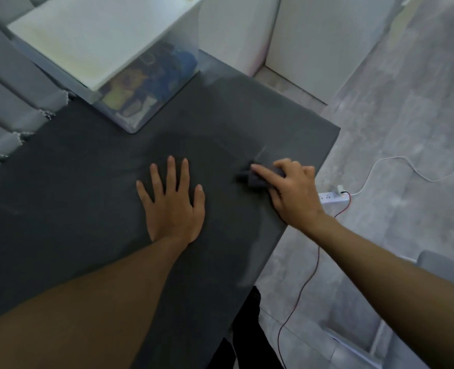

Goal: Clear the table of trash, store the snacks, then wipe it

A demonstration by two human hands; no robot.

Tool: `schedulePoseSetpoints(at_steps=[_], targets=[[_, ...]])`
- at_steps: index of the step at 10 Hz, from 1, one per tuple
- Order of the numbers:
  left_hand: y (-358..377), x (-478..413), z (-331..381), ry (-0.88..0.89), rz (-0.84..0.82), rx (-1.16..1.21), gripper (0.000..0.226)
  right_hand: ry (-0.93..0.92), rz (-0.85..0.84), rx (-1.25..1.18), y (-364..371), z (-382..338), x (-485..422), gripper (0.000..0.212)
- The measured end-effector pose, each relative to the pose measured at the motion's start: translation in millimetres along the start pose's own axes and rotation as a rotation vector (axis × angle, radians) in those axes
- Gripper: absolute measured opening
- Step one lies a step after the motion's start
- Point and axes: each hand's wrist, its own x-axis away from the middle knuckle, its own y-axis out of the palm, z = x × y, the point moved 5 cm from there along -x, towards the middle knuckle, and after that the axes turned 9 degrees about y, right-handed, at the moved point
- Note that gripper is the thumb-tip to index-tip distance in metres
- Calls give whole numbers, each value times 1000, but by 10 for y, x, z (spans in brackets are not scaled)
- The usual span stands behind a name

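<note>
Lidded bin (100, 43) w/ snacks (130, 86) (blurry), R hand (295, 193) holding cloth (255, 179)

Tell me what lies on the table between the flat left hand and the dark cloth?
Nothing: the head view shows only bare dark tabletop between the left hand and the dark cloth, which the right hand grips.

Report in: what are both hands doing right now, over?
Left hand flat on table. Right hand grips cloth near table's right edge. Lidded bin of snacks at far end, apart from cloth.
</note>
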Motion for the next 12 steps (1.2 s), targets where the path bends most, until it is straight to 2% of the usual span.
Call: schedulePoseSetpoints(at_steps=[1, 2, 3, 4, 5, 6, 8, 9, 10, 11, 12], targets=[[1, -8, -5, 7, -1, -12, 67, 498, 60, -91, 57, 254, -340, 46], [4, -13, -9, 10, -12, -16, 67, 536, 8, -142, 138, -37, -408, 46], [7, -17, -2, 1, -30, -44, 67, 98, -50, -162, 204, -430, -338, 45], [8, -24, -1, -2, -54, -46, 67, -222, -89, -123, 224, -357, -529, 40], [7, -22, -1, 9, -53, -45, 68, -112, -69, -58, 201, 7, -946, 43], [5, -30, -2, 6, -53, -40, 68, 251, -47, -36, 158, 408, -1260, 44], [2, -27, 1, 11, -66, -43, 68, 309, -104, 96, 166, 361, -1200, 53], [-17, -32, -19, 11, -74, -15, 68, 307, -223, 129, 108, 318, -1177, 61], [-67, -35, -26, 14, -143, 33, 72, 308, -355, 171, 29, 272, -1106, 73], [-125, -75, -51, 43, -260, 127, 78, 357, -413, 151, -177, 155, -985, 78], [-324, -65, -139, 120, -334, 216, 80, 328, -409, 124, -416, -24, -894, 76]])
